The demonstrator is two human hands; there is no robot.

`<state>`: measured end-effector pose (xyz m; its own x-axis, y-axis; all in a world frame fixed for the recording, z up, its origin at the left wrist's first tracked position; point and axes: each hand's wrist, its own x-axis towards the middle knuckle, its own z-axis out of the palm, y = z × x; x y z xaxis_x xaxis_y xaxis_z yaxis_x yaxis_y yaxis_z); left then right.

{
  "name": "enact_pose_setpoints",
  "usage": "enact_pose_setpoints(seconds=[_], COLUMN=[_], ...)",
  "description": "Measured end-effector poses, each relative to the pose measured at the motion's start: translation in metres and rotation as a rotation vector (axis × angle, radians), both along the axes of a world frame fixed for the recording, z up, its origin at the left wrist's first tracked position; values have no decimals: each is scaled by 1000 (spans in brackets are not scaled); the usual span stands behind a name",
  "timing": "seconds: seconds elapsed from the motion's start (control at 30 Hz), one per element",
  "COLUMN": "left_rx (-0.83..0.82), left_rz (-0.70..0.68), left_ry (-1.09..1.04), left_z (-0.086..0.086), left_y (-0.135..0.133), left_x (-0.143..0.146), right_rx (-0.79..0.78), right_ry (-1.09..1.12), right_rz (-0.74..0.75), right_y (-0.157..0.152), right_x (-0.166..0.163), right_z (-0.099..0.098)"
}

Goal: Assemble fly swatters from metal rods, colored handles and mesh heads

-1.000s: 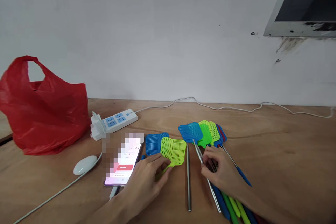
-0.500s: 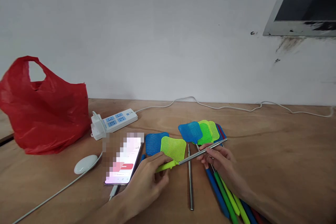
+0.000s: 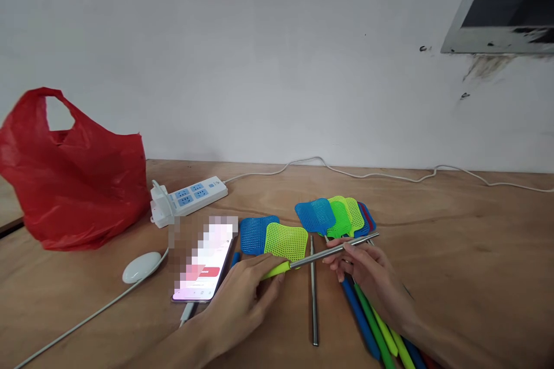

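Observation:
My left hand (image 3: 244,300) is closed on the neck of a yellow-green fly swatter head (image 3: 286,242) that lies on the wooden table (image 3: 454,242). My right hand (image 3: 367,274) pinches a thin metal rod (image 3: 333,251), its left tip touching the swatter head's neck. A blue swatter head (image 3: 252,234) lies just behind the yellow-green one. A second metal rod (image 3: 314,294) lies on the table between my hands. A fanned pile of assembled swatters (image 3: 337,216) with blue, green and yellow handles runs under my right hand.
A phone (image 3: 203,268) with a lit screen lies left of my left hand. Further left are a white oval device (image 3: 141,267) on a cable, a white power strip (image 3: 188,199) and a red plastic bag (image 3: 73,184). A white wall rises behind the table.
My right hand picked a metal rod out of the pile and swung it round until its tip met the yellow-green swatter neck. My left hand kept its hold on the neck.

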<state>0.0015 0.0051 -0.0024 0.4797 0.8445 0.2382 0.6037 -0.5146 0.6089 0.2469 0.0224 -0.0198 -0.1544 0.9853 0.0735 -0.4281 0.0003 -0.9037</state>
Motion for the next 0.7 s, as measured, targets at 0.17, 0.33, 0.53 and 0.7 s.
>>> enact_pose_setpoints(seconds=[0.17, 0.33, 0.53, 0.7], left_rx=[-3, -3, -24, -76], left_rz=[-18, -40, -21, 51], left_ry=[49, 88, 132, 147], left_z=[2, 1, 0, -1], left_y=[-1, -1, 0, -1], left_x=[0, 0, -1, 0], right_rx=[-12, -4, 22, 61], right_ry=[-7, -23, -26, -128], right_rz=[7, 45, 22, -2], right_y=[-1, 0, -1, -3], right_x=[0, 2, 2, 3], right_z=[1, 0, -3, -2])
